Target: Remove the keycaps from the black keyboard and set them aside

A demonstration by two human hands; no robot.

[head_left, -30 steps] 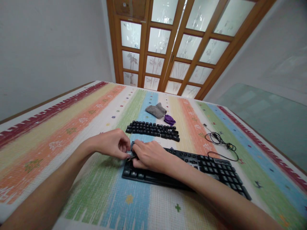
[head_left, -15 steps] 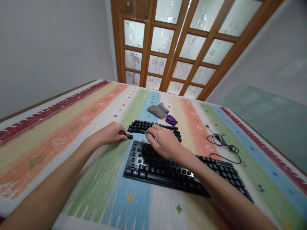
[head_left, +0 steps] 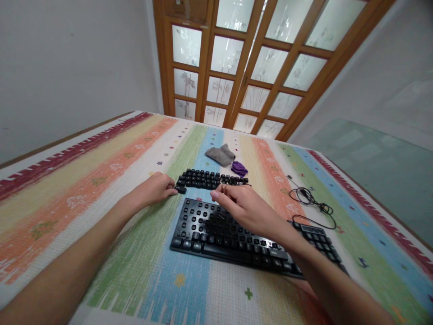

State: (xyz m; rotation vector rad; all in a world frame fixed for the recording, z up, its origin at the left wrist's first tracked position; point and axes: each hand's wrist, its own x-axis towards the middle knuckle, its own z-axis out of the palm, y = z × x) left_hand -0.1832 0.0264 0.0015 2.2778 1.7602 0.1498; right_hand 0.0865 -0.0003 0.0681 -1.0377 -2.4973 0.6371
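Observation:
A black keyboard point(head_left: 233, 253) lies on the striped tablecloth, many keycaps off its upper left part, the bottom row and right-hand block still fitted. Behind it, loose black keycaps point(head_left: 203, 178) stand in rows on the cloth. My left hand point(head_left: 156, 187) is closed, its fingertips at the end of a wide black keycap point(head_left: 180, 189) at the front left of these rows. Over the keyboard's back edge, my right hand point(head_left: 245, 203) is closed with thumb and fingers together. What it holds, if anything, cannot be made out.
A grey cloth point(head_left: 220, 155) and a small purple cloth point(head_left: 239, 169) lie behind the loose keycaps. To the right, a coiled black cable point(head_left: 316, 203) rests on the tablecloth point(head_left: 131, 253). A glazed wooden door point(head_left: 206, 90) stands beyond the table.
My left hand has brought the wide keycap up against the front left of the rows. My right hand has moved back from the rows, toward me and to the right.

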